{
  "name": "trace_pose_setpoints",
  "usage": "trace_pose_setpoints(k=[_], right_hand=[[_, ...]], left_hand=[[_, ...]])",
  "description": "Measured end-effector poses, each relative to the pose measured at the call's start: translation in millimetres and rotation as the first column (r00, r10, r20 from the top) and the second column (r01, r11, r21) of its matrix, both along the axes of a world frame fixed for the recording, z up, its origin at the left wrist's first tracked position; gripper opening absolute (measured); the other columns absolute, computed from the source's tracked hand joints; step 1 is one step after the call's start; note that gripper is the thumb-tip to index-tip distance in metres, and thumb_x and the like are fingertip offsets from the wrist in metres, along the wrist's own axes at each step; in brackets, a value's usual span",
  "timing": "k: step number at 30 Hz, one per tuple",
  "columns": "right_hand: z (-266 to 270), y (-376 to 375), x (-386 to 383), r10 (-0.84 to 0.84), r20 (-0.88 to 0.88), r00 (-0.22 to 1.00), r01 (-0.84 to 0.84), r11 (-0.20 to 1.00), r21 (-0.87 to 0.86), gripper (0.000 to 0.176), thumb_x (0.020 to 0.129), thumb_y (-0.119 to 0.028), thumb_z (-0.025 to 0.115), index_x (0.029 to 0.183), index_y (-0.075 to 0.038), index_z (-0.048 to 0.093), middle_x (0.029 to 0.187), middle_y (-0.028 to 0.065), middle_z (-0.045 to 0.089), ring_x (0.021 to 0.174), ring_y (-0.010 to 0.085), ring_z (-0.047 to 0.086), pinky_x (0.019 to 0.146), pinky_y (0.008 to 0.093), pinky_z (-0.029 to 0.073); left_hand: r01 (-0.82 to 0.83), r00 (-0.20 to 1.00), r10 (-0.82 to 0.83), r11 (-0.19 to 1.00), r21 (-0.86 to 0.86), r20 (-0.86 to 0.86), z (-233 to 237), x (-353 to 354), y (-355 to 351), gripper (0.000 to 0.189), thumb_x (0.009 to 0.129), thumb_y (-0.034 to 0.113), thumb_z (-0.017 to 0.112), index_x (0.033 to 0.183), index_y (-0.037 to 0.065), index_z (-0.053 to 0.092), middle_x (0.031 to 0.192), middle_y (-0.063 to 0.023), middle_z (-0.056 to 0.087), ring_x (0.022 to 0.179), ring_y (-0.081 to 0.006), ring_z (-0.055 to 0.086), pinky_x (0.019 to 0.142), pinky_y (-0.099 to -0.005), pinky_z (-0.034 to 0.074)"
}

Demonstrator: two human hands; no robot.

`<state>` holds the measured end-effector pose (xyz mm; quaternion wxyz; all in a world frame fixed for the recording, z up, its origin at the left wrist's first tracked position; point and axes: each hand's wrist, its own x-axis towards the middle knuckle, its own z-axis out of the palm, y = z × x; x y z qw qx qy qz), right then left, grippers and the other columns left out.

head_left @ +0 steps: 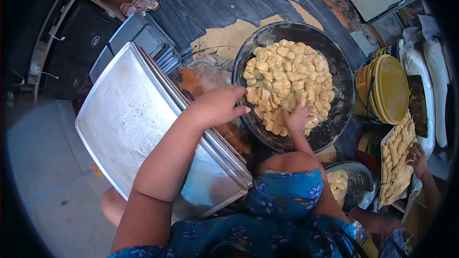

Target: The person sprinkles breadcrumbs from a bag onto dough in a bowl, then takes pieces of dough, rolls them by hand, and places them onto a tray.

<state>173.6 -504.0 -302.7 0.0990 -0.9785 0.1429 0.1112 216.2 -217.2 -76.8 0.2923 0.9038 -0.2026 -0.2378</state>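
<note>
A wide black basin (pixel 342 110) holds a heap of small yellowish dough pieces (pixel 287 76). My right hand (pixel 300 117) reaches into the basin and rests on the near side of the heap, fingers spread among the pieces. At the basin's left rim is my left hand (pixel 217 106), its thumb and fingers apart and overlapping the edge in this view. Under my left forearm leans a stack of metal baking trays (pixel 129 110), the top one bare and scuffed.
At the right, another person's hand (pixel 418 161) touches a tray of long dough pieces (pixel 398 157). A dark bowl with dough (pixel 339 184) sits near my leg. Yellow buckets (pixel 393 88) stand beyond it. More trays (pixel 162 43) lean behind the stack.
</note>
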Motion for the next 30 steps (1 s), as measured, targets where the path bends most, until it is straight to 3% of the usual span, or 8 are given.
trace_pose_setpoints(k=[4, 10, 12, 14, 18, 21, 26, 30], right_hand=[[-49, 33, -48, 0.465, 0.079, 0.882, -0.471, 0.876, 0.109, 0.069, 0.083, -0.051, 0.06, 0.142, -0.022, 0.041, 0.151, 0.0257, 0.022, 0.141, 0.0403, 0.02, 0.11, 0.0656, 0.01], [-32, -34, -18, 0.538, 0.108, 0.836, -0.549, 0.827, 0.121, 0.067, 0.078, -0.039, 0.068, 0.139, -0.021, 0.046, 0.149, 0.017, 0.033, 0.14, 0.0297, 0.029, 0.108, 0.065, 0.016], [-36, -50, -6, 0.487, -0.036, 0.873, -0.433, 0.805, 0.405, 0.062, 0.083, -0.029, 0.068, 0.137, -0.007, 0.047, 0.137, 0.0209, 0.048, 0.129, 0.0335, 0.045, 0.106, 0.0459, 0.036], [44, -32, 2, 0.163, -0.203, 0.965, 0.029, 0.707, 0.706, 0.057, 0.089, -0.029, 0.064, 0.136, -0.003, 0.047, 0.131, 0.0214, 0.054, 0.118, 0.0302, 0.055, 0.098, 0.0361, 0.044], [157, -28, 7, 0.164, 0.228, 0.96, -0.278, 0.668, 0.69, 0.052, 0.093, -0.025, 0.059, 0.137, 0.0, 0.045, 0.131, 0.021, 0.053, 0.115, 0.0248, 0.055, 0.097, 0.0351, 0.043], [275, 10, -11, 0.166, 0.365, 0.916, -0.4, 0.432, 0.808, 0.047, 0.095, -0.012, 0.052, 0.14, -0.003, 0.041, 0.14, 0.0172, 0.046, 0.128, 0.0242, 0.044, 0.109, 0.0352, 0.031], [385, 94, -66, 0.47, 0.522, 0.711, -0.654, 0.171, 0.737, 0.052, 0.091, -0.017, 0.058, 0.137, 0.002, 0.044, 0.139, 0.0153, 0.048, 0.126, 0.0264, 0.046, 0.107, 0.0379, 0.032], [424, 196, -112, 0.749, 0.582, 0.316, -0.934, 0.14, 0.328, 0.058, 0.085, -0.022, 0.065, 0.135, -0.001, 0.046, 0.141, 0.0204, 0.043, 0.132, 0.0346, 0.04, 0.11, 0.043, 0.028]], left_hand=[[0.007, 1.0, -0.007, 1.0, 0.022, -0.011, 8, 1, -2, 0.052, 0.086, 0.036, 0.063, 0.123, 0.001, 0.055, 0.112, -0.0239, 0.062, 0.106, -0.0403, 0.058, 0.091, -0.0437, 0.046], [-0.02, 0.995, 0.02, 1.0, -0.008, 0.093, -15, 8, -3, 0.044, 0.084, 0.036, 0.065, 0.112, 0.002, 0.06, 0.103, -0.0228, 0.063, 0.099, -0.0402, 0.06, 0.086, -0.0467, 0.047], [-0.09, 0.983, 0.112, 0.985, -0.147, 0.147, -10, 5, 0, 0.044, 0.085, 0.038, 0.064, 0.111, 0.003, 0.061, 0.099, -0.0198, 0.064, 0.096, -0.0389, 0.061, 0.085, -0.0462, 0.047], [-0.174, 0.936, 0.229, 0.961, -0.214, 0.268, 20, -7, 1, 0.043, 0.088, 0.039, 0.061, 0.115, 0.005, 0.06, 0.107, -0.0167, 0.062, 0.102, -0.0357, 0.06, 0.087, -0.0445, 0.047], [-0.187, 0.877, 0.337, 0.896, -0.403, 0.342, 84, -45, 35, 0.042, 0.09, 0.037, 0.059, 0.118, 0.006, 0.059, 0.112, -0.0148, 0.06, 0.106, -0.0335, 0.058, 0.09, -0.043, 0.046], [-0.208, 0.858, 0.359, 0.896, -0.391, 0.367, 125, -92, 89, 0.041, 0.09, 0.036, 0.06, 0.118, 0.006, 0.059, 0.113, -0.015, 0.061, 0.107, -0.0328, 0.058, 0.092, -0.0413, 0.045], [-0.435, 0.703, 0.531, 0.848, -0.304, 0.473, 127, -203, 228, 0.039, 0.088, 0.03, 0.063, 0.116, 0.003, 0.062, 0.117, -0.0172, 0.062, 0.107, -0.0325, 0.06, 0.094, -0.0393, 0.046], [-0.769, 0.304, 0.923, 0.383, -0.511, 0.234, 81, -316, 366, 0.038, 0.087, 0.026, 0.066, 0.114, 0.0, 0.063, 0.108, -0.0119, 0.066, 0.096, -0.0203, 0.064, 0.085, -0.033, 0.05]])
